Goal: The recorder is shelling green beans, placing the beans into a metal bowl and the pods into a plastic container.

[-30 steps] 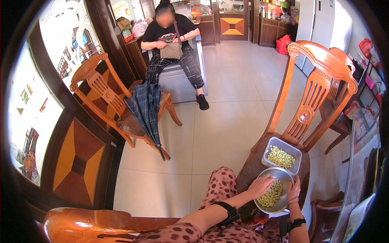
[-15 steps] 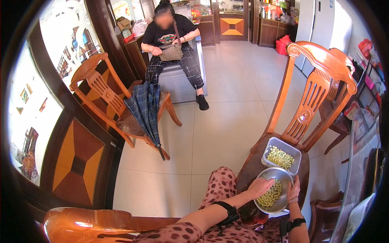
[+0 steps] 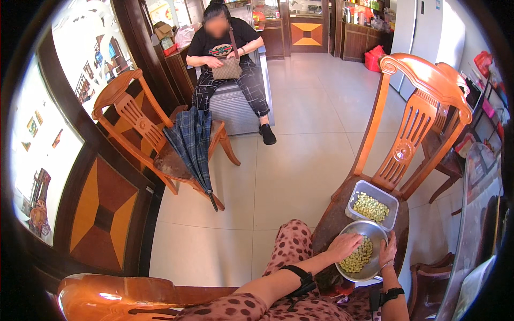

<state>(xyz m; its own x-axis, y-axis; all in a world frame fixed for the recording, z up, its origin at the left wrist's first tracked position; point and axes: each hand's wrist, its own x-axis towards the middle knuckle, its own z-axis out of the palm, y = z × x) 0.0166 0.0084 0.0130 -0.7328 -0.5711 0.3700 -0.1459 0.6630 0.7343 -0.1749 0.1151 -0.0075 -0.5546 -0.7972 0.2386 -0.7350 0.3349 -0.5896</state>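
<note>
A round metal bowl [image 3: 379, 267] with green-yellow beans [image 3: 357, 258] in it sits on the seat of a wooden chair at the lower right. Over its left rim reaches my left hand [image 3: 344, 246], its fingers drawn together at the beans; their tips are partly hidden, and I cannot make out what is between them. On the bowl's right side my right hand [image 3: 387, 250] grips the rim. Just beyond the bowl, close against it, stands a clear plastic tub [image 3: 394, 209] holding more of the same beans [image 3: 371, 207].
The wooden chair [image 3: 402, 155] has a tall carved back beyond the tub. At left, a folded plaid umbrella [image 3: 191, 144] leans on another wooden chair [image 3: 140, 122]. A person [image 3: 222, 48] with a handbag [image 3: 227, 69] sits farther off. A red bag [image 3: 373, 59] lies on the tiled floor.
My two hands, the bowl and the tub stay almost exactly where they were. The seated person's hand and handbag have shifted slightly.
</note>
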